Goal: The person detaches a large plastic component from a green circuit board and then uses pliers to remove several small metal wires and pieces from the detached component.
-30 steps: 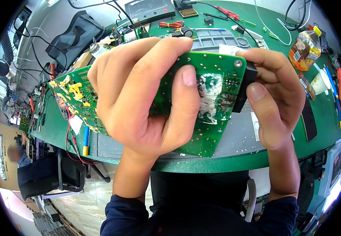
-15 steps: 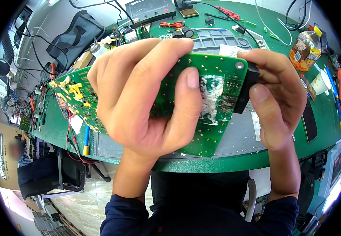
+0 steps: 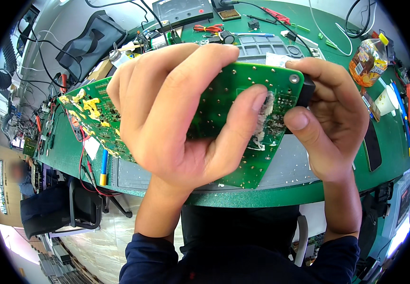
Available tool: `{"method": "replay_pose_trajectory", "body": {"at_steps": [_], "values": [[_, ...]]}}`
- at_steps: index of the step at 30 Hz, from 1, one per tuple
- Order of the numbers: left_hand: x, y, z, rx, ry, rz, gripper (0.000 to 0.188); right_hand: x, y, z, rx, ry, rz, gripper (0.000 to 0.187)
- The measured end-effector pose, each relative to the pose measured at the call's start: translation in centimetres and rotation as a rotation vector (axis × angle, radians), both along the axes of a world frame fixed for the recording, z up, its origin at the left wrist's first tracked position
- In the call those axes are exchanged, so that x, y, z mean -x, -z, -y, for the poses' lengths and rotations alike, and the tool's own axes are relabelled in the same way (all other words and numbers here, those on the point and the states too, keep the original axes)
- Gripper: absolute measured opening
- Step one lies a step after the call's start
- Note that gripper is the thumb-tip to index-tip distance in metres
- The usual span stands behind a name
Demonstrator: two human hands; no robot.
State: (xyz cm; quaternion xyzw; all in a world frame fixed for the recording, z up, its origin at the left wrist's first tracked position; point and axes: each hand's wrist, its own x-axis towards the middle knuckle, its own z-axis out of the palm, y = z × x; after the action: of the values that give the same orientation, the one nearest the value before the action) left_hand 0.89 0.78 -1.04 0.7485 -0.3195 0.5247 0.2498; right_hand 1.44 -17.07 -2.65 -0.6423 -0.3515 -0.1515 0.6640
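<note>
One board [image 3: 214, 113], two bare hands, seen from beside the bench [image 3: 224, 198]: the board is held up tilted above the grey mat [image 3: 283, 165], near the bench's front edge. The left hand [image 3: 167, 125] grips it, fingers curled over the top edge and thumb laid across the face, its tip against a single white patch [image 3: 262, 125]. The right hand [image 3: 335, 113] is half curled at the board's right end, thumb and forefinger bracketing one black block [image 3: 305, 92]; whether they press on it cannot be told.

On the bench stand one bottle [image 3: 368, 61] and one cup [image 3: 385, 102], both to the right; one phone [image 3: 372, 147] lies below them. The bottle is clear with a yellow cap and shows orange and brown, label and contents being hard to separate. The cup is white; its inside cannot be made out. Behind the board, one grey tray [image 3: 261, 46] is divided into shallow compartments.

Surfaces: the board is a flat, glossy green sheet dotted with solder points [image 3: 234, 72]. The white patch is rough and crusted; toward the left end, yellow blobs [image 3: 90, 109] form raised, irregular lumps. The mat is matt, strewn with pale crumbs.
</note>
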Motion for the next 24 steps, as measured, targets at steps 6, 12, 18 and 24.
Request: {"method": "replay_pose_trajectory", "body": {"at_steps": [6,12,18,24], "values": [[-0.06,-0.08,0.04,0.002,0.018,0.001,0.027,0.07,-0.16,0.02,-0.015,-0.001,0.021,0.043],[-0.18,-0.01,-0.03,-0.005,0.012,0.002,0.026,0.49,-0.16,-0.16,0.007,0.074,0.009,0.041],[-0.35,-0.01,-0.04,-0.001,0.015,0.007,0.026,0.51,-0.14,0.01,0.032,0.104,0.036,0.038],[-0.45,0.11,-0.06,0.005,0.011,-0.004,0.025,-0.04,-0.07,0.27,0.034,0.063,0.025,0.036]]}}
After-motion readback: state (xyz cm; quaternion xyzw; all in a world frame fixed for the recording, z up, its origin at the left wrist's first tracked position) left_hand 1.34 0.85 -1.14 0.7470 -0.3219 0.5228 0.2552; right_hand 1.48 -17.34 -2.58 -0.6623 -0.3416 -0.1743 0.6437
